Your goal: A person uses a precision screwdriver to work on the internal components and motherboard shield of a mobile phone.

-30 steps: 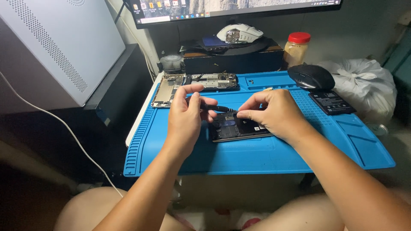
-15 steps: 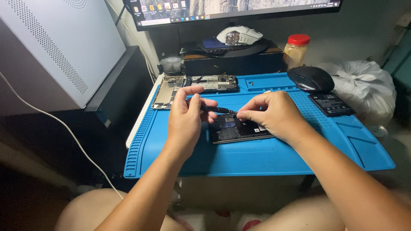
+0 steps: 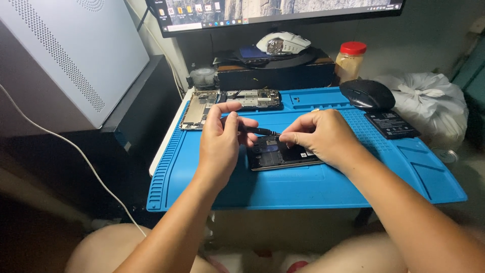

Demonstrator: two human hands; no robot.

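Head view looks down at two bare hands over a blue work mat [image 3: 303, 187]; the left hand [image 3: 220, 144] is curled shut around a thin black tool [image 3: 255, 130], with the thumb and first fingers pinching its back end; the tool lies almost flat and points to the right, and its tip meets the fingertips of the right hand [image 3: 323, 139]; the right hand is bent into a loose pinch, thumb and first finger close together at the tool tip, but if it holds some tiny part I cannot tell; an open phone [image 3: 280, 154] with its back off lies flat on the mat, right under and between both hands; the left hand sits just beside its left edge, and the right hand covers its right end; farther back on the mat lie a phone frame [image 3: 198, 108] and a circuit board [image 3: 255, 98], side by side, well apart from the hands; to the right rests a black mouse [image 3: 367, 94], and near it a flat black battery [image 3: 391, 124]; behind the mat stand a jar with a red lid [image 3: 350, 61], a white mouse [image 3: 283, 43] on a dark box, and a screen [image 3: 273, 10]; a white bag [image 3: 429, 101] sits at the far right; a big grey computer case [image 3: 65, 55] stands at the left.
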